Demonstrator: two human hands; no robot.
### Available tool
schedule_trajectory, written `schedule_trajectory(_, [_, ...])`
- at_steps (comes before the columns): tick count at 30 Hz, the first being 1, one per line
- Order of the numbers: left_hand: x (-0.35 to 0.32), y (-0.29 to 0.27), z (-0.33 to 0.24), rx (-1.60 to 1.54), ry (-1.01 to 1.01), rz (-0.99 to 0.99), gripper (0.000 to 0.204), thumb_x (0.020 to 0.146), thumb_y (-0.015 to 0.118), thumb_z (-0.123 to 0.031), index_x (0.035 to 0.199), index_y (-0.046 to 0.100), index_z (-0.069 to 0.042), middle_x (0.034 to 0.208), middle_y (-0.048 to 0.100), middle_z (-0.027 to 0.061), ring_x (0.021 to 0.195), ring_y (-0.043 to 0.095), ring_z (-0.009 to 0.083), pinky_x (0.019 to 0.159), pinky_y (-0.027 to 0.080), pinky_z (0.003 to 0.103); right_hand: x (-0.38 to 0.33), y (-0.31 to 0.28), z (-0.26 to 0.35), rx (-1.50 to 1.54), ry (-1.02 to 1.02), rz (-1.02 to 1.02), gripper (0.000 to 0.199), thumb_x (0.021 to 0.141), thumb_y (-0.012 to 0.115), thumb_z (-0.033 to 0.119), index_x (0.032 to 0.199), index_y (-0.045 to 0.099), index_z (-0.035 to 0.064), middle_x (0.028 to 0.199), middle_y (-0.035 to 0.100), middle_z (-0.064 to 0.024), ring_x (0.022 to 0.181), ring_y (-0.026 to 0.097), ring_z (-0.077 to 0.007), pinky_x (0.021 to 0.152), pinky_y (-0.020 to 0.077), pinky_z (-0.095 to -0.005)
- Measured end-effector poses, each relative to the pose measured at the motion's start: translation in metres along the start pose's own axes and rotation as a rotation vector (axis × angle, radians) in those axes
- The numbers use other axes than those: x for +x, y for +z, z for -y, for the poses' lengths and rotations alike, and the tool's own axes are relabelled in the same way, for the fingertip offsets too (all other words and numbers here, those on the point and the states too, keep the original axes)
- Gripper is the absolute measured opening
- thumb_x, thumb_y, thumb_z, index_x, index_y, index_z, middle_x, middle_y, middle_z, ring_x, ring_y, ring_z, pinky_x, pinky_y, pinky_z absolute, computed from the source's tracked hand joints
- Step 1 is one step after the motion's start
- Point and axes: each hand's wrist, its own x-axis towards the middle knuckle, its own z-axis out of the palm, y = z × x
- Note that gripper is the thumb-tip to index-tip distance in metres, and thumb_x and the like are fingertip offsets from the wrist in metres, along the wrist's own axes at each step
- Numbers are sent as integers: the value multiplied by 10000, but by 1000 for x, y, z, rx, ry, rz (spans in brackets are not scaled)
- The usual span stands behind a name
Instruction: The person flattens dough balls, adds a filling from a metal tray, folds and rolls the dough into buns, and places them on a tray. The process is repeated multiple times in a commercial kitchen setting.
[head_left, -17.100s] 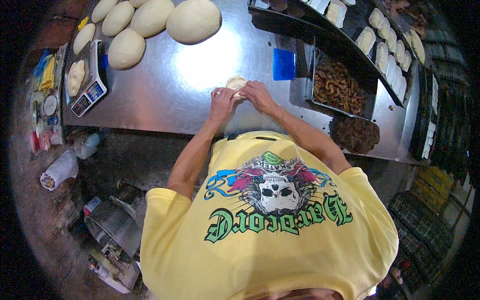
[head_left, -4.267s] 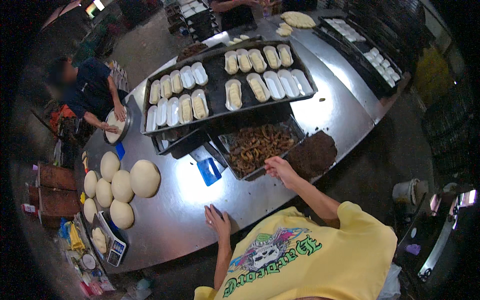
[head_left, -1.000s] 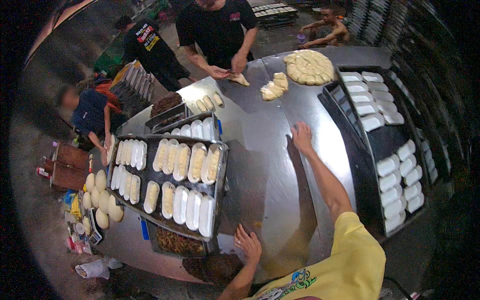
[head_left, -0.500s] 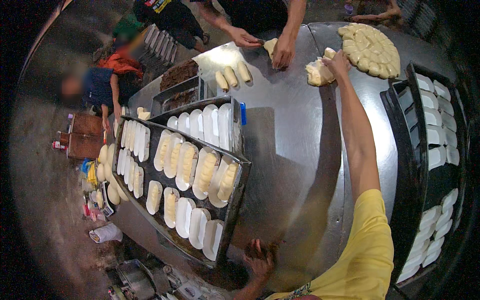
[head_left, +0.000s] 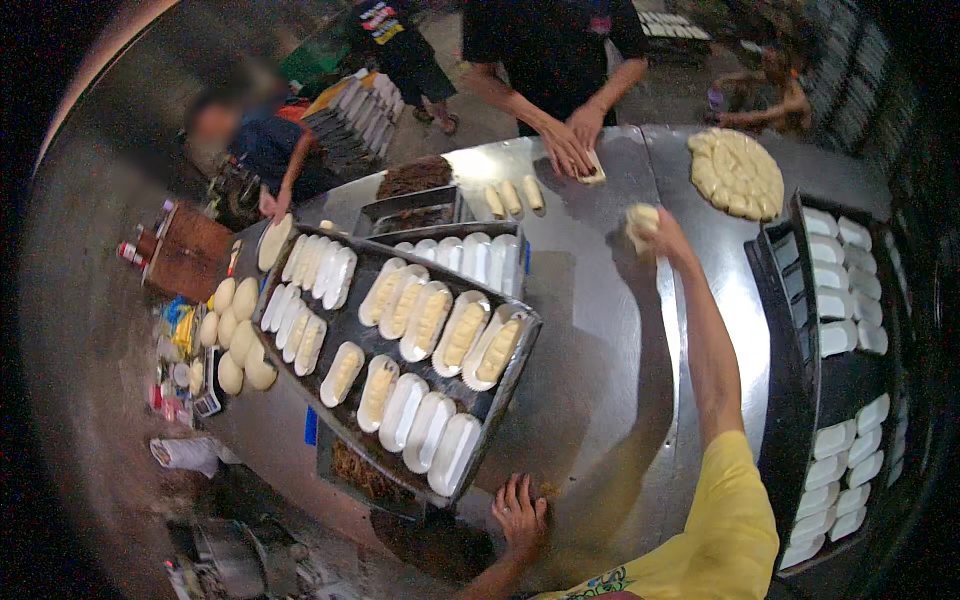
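Note:
My right hand (head_left: 668, 240) reaches far across the metal table, closed on a lump of pale dough (head_left: 641, 226) that is slightly blurred. My left hand (head_left: 520, 512) rests on the table near its front edge, fingers spread, holding nothing. Beside it stands a dark baking tray (head_left: 400, 345) with white paper cups, several holding ridged dough rolls (head_left: 425, 312) and others showing white only. To the right of my right hand lies a round slab of dough (head_left: 737, 172) marked into lumps. Three plain dough rolls (head_left: 513, 197) lie to its left.
Across the table, a co-worker's hands (head_left: 575, 150) press on a dough piece with dark filling. Trays of white paper cups (head_left: 840, 280) stand at the right. A metal pan (head_left: 410, 212) and dark filling (head_left: 415, 177) sit far left, near another person and flat dough rounds (head_left: 240, 345).
The view has tilted up. My right hand, with the dough, has moved nearer and left, away from the slab. The co-worker's hands have come together over the dough piece. My left hand stays put.

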Motion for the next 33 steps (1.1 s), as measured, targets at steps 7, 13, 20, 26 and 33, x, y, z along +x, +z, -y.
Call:
schedule_trajectory(7, [-2, -9, 2, -386, -24, -74, 589, 1028, 516, -355, 1528, 359, -85, 1495, 462, 128, 1372, 407, 329, 1142, 276, 512, -308, 36, 16, 853, 388, 128, 563, 1036, 482, 526, 1403, 518, 100, 1343, 602, -96, 1215, 596, -251, 1059, 476, -435])
schedule_trajectory(13, [-18, -42, 25, -1540, -11, 275, 726, 1018, 432, -599, 1520, 387, -76, 1464, 518, 103, 1331, 507, 246, 1129, 384, 384, -470, 116, 61, 1041, 660, 727, 461, 1077, 442, 372, 1422, 495, 71, 1331, 620, -117, 1187, 632, -274, 1009, 534, -441])
schedule_trajectory(20, [-121, -120, 155, -2320, -241, 487, 864, 908, 446, -760, 1468, 449, -102, 1421, 551, 61, 1293, 553, 226, 1084, 448, 415, -550, 303, 187, 546, 581, 906, 522, 1021, 572, 367, 1442, 447, 85, 1331, 574, -73, 1206, 578, -204, 1026, 490, -381])
schedule_trajectory(26, [-239, -181, 345, -2059, -360, -29, 417, 954, 707, -185, 1315, 512, -111, 1226, 615, 36, 1124, 634, 191, 945, 550, 348, -642, 481, 211, 185, 324, 1111, 423, 996, 662, 244, 1329, 449, 94, 1203, 578, -42, 1085, 586, -126, 903, 518, -321])
schedule_trajectory(33, [-339, -233, 507, -1742, -506, -335, 365, 952, 681, -83, 1288, 538, -81, 1175, 620, 54, 1057, 627, 173, 911, 543, 334, -736, 652, 197, 43, 108, 910, 394, 900, 774, 190, 1128, 477, 68, 1101, 583, -76, 1031, 583, -180, 890, 507, -333])
